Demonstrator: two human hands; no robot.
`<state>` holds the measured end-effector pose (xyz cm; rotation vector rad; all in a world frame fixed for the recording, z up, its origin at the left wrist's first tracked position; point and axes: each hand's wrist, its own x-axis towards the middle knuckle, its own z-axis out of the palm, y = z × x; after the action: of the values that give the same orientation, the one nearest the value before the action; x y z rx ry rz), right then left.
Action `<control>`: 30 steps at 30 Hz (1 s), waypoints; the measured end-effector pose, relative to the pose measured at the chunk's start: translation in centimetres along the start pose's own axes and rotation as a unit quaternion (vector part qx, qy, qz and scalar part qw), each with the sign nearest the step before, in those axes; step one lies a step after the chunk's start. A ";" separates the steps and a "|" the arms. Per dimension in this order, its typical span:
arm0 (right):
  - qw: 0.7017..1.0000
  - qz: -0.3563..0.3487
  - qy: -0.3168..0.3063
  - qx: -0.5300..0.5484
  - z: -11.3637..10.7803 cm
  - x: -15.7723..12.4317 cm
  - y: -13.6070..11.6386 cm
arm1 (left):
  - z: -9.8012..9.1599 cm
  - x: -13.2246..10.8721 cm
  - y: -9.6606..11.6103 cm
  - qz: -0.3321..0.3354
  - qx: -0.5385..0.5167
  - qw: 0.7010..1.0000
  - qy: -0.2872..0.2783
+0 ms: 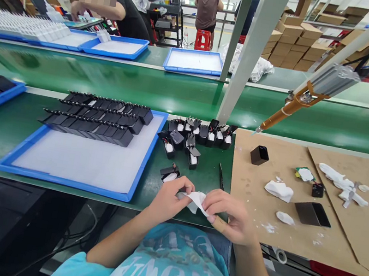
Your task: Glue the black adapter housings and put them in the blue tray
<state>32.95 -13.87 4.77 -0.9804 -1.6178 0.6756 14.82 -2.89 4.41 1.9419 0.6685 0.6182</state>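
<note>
A crumpled white tissue (197,200) is stretched between my two hands, just over the front edge of the green bench. My left hand (171,197) pinches its left end with thumb and fingers. The other end is gripped by my right hand (231,215). Close beyond my left hand lies an opened black case (170,172) with white material inside. Several more black cases with raised lids (192,151) stand behind it. A thin black pen-like tool (221,176) rests on the bench beyond my right hand.
On the left, a blue-rimmed tray (69,178) holds rows of black cases (100,117). Brown cardboard (249,195) on the right carries black housings (312,213), a small circuit board (305,174) and white scraps (279,190). An orange dispenser nozzle (281,113) hangs above it. People work beyond the belt.
</note>
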 end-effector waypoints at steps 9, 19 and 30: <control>0.998 -0.055 -0.016 0.015 -0.3 -1.0 0.4 | -0.4 -0.4 -0.6 -0.042 -0.033 0.999 -0.001; 0.984 0.158 0.030 -0.082 0.5 0.4 1.4 | -0.8 -1.2 -1.1 0.000 -0.191 0.982 -0.015; 0.986 0.023 0.092 -0.137 1.4 0.6 1.6 | -2.2 -0.6 0.9 -0.018 -0.103 0.993 -0.050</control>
<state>32.01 -12.52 3.38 -1.2456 -1.5527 0.3850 13.14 -2.31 6.07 1.7535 0.5535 0.5418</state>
